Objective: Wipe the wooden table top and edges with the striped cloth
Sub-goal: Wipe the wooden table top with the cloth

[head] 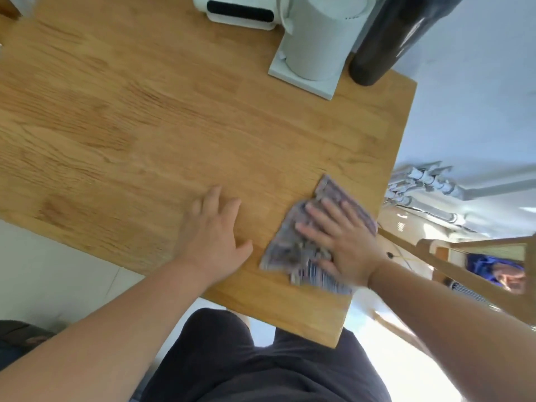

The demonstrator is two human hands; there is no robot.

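The wooden table (150, 117) fills most of the view, its near right corner toward me. The striped cloth (293, 250), crumpled and purple-grey, lies flat on the table close to its right edge. My right hand (339, 242) presses down on the cloth with straight, spread fingers. My left hand (211, 230) rests flat on the bare wood just left of the cloth, fingers spread, holding nothing. The picture is blurred by motion.
A white appliance on a square base (310, 50) and a dark bottle (388, 39) stand at the far right of the table. Another white device (237, 10) sits at the back edge. A wooden chair frame (452, 256) stands right of the table.
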